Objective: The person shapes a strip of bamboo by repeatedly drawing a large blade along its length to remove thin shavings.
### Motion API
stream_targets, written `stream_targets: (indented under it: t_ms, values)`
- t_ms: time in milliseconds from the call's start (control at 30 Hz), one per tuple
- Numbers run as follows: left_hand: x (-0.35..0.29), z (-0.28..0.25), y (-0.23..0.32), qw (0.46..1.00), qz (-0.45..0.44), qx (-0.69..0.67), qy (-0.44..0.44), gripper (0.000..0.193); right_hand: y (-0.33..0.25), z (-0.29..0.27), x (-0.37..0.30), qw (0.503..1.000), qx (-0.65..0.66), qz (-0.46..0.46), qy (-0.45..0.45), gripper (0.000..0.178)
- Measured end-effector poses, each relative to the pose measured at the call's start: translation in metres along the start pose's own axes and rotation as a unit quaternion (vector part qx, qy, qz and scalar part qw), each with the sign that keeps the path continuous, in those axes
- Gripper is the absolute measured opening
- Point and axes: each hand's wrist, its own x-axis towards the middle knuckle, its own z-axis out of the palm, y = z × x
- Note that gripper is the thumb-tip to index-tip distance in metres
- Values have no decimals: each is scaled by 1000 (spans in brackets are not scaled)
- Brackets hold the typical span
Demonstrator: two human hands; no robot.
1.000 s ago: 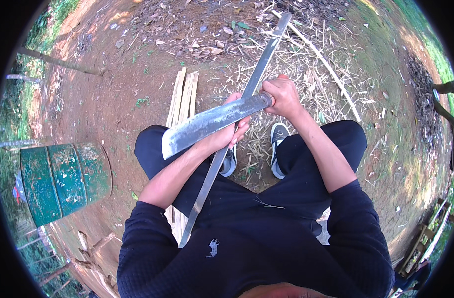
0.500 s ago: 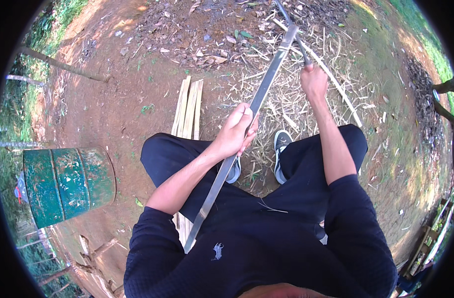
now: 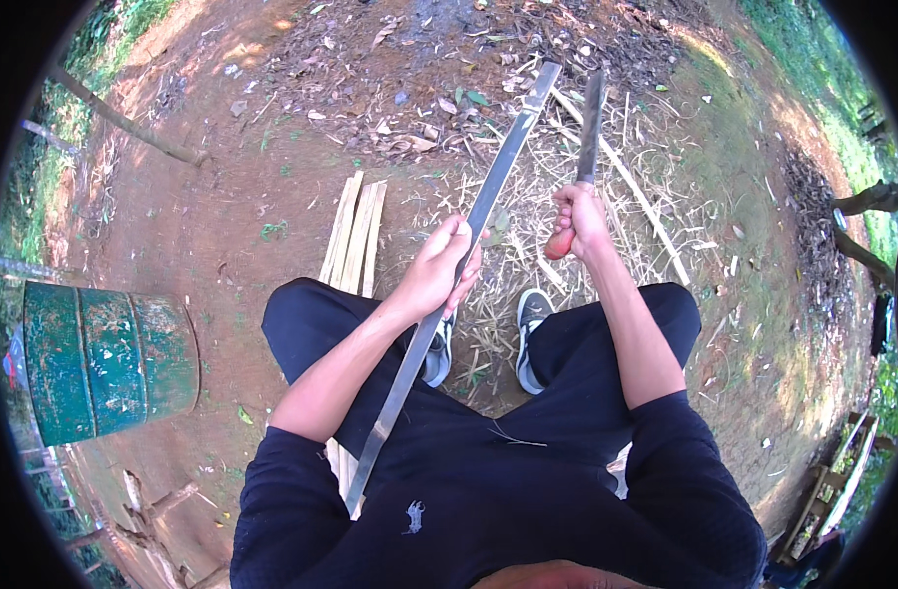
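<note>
My left hand (image 3: 439, 265) is closed around the middle of a long, flat, grey-green strip (image 3: 501, 172), which looks like split bamboo. The strip slants from my torso up and away to the right, with a pale mark near its far end. In my right hand (image 3: 584, 218) is a machete (image 3: 590, 133), gripped by its reddish handle. Its dark blade points away from me, to the right of the strip's far end and apart from it.
Pale split strips (image 3: 354, 236) lie on the soil left of my feet. Shavings (image 3: 498, 324) litter the ground around my shoes, and a longer pale strip (image 3: 645, 201) lies on the right. A green metal drum (image 3: 110, 358) stands at left, near rough branches (image 3: 159, 515).
My right hand has drawn the machete back toward me, and its blade has come away from the strip's far end. The strip, still in my left hand, sits slightly lower and further left.
</note>
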Motion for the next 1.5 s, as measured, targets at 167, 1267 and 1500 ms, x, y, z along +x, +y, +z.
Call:
stream_targets:
  t_ms: [167,1267,1500]
  values:
    - [-1,2,-2,999,-26,20,-43,39,-37,6,-18,938,-251,-229,67,19]
    - [-8,-6,-24,989,-115,94,3,37,18,-37,36,687,-646,-297,150,17]
    - [-19,-6,-5,989,-74,128,-14,35,36,-131,97,828,-461,53,316,33]
